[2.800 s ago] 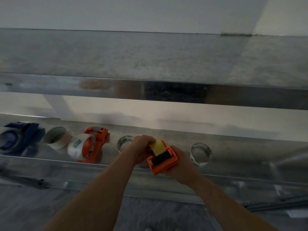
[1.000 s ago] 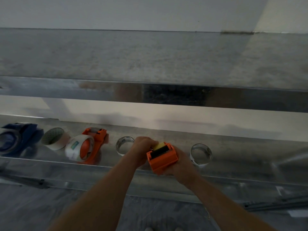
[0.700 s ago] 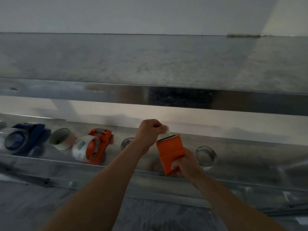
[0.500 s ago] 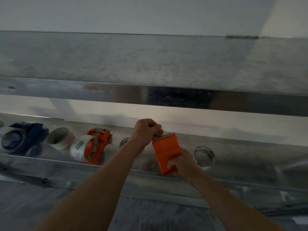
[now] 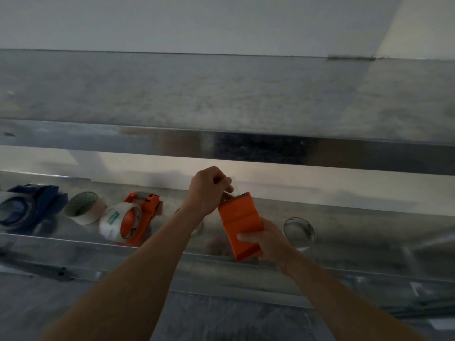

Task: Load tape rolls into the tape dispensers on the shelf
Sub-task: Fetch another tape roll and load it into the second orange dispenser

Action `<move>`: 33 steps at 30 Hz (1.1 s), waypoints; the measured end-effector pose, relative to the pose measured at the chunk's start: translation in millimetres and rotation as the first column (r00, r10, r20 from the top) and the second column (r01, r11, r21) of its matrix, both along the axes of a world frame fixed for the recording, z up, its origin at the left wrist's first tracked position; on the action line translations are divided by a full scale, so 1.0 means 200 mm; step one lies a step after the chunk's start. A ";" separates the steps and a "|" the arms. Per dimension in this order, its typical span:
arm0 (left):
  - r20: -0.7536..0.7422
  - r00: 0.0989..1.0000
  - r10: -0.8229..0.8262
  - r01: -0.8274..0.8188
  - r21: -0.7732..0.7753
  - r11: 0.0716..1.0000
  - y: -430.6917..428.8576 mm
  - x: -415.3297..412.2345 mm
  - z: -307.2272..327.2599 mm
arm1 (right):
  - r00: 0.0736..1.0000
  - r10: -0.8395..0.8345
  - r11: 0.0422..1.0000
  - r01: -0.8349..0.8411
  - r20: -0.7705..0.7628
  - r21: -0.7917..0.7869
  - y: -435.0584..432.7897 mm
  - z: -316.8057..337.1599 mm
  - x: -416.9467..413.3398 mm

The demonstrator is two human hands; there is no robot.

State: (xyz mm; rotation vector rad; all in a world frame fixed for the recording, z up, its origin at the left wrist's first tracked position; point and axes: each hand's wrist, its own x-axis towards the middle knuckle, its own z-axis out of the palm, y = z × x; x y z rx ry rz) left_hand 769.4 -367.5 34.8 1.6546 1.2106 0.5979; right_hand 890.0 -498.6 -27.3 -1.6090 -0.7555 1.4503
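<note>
My right hand (image 5: 267, 242) grips an orange tape dispenser (image 5: 241, 223) by its lower end and holds it upright above the metal shelf (image 5: 369, 232), its toothed blade pointing up. At that blade my left hand (image 5: 209, 190) pinches something thin, probably the tape end, though what it is stays unclear. The roll inside this dispenser is hidden. A second orange dispenser (image 5: 138, 217) with a clear roll lies on the shelf to the left. A blue dispenser (image 5: 27, 205) with a roll sits at the far left.
A loose white-sided tape roll (image 5: 85, 207) stands between the blue and orange dispensers. A clear roll (image 5: 298, 231) stands right of my right hand; another clear roll (image 5: 197, 226) is mostly hidden behind my left forearm. An upper shelf (image 5: 221, 143) overhangs close above.
The orange dispenser was turned from lying flat in my hands to upright with the blade up. My left hand rose from its side to the blade end.
</note>
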 end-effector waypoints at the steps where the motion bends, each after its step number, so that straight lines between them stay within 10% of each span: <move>1: 0.017 0.999 0.027 -0.027 -0.009 1.000 0.01 0.00 0.00 | 1.000 -0.002 1.000 0.002 0.000 -0.002 0.00 0.00 0.00; 33: 0.124 0.992 0.035 -0.023 -0.101 0.995 0.07 -0.05 0.07 | 1.000 -0.011 0.999 0.011 -0.002 -0.034 -0.06 -0.07 -0.04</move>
